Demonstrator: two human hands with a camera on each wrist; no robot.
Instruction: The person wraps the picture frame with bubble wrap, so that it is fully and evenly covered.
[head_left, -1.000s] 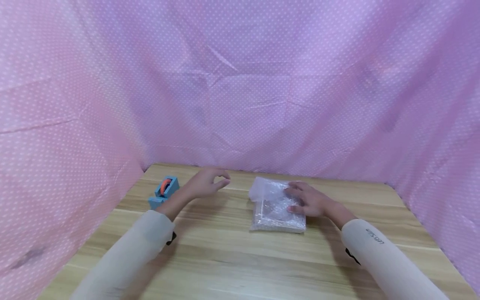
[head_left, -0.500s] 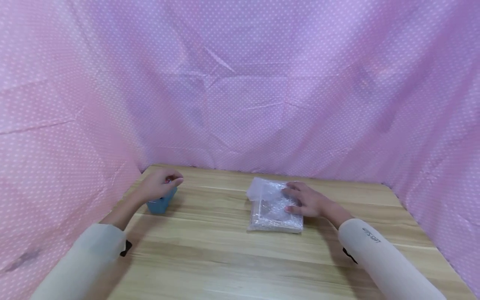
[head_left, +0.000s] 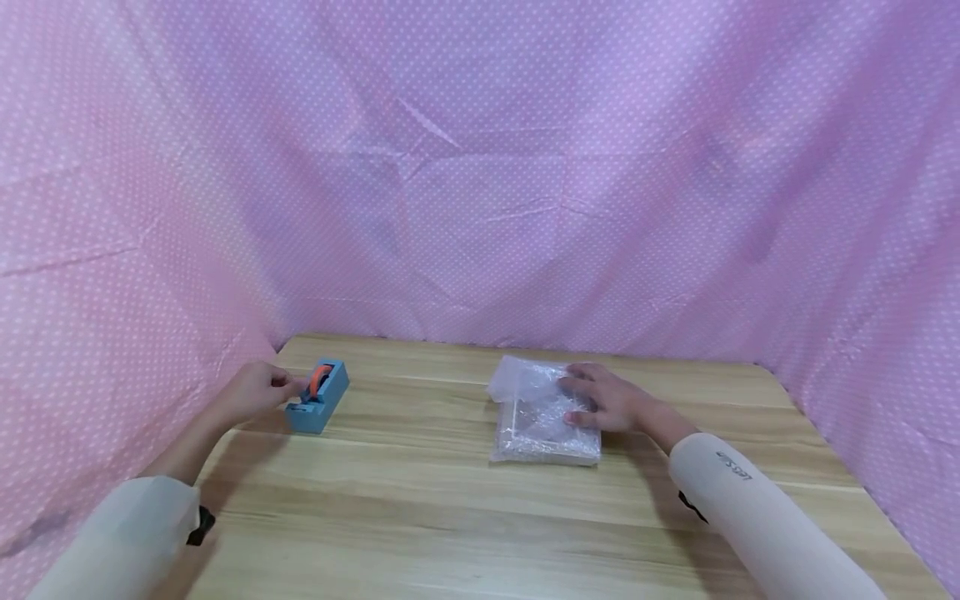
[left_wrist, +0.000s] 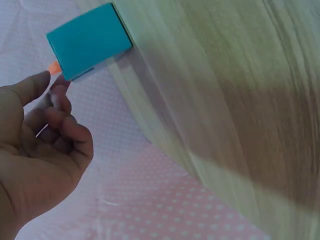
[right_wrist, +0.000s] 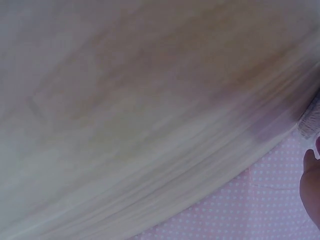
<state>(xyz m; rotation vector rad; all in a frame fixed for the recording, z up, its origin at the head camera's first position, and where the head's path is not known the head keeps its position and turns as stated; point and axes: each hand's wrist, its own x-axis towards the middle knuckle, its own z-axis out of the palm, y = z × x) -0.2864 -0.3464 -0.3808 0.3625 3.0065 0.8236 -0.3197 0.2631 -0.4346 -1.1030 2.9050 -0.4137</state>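
Note:
On the left of the table in the head view stands a blue tape dispenser (head_left: 327, 406) with an orange tape core (head_left: 318, 380). My left hand (head_left: 258, 392) is beside it, thumb and forefinger close together at its near left side. In the left wrist view the thumb (left_wrist: 37, 86) nearly meets the forefinger by the dispenser; whether tape lies between them cannot be seen. My right hand (head_left: 611, 402) rests with spread fingers on a flat bubble-wrapped package (head_left: 547, 429), over its right part. A loose flap of bubble wrap (head_left: 521, 379) covers its far left corner.
A wood-grain table (head_left: 450, 517) carries both things, with bare surface between dispenser and package. Pink dotted cloth (head_left: 480, 208) hangs behind it and on both sides.
My left hand has moved left and toward me, passing over the tape dispenser to its near left side. The right hand stays on the package.

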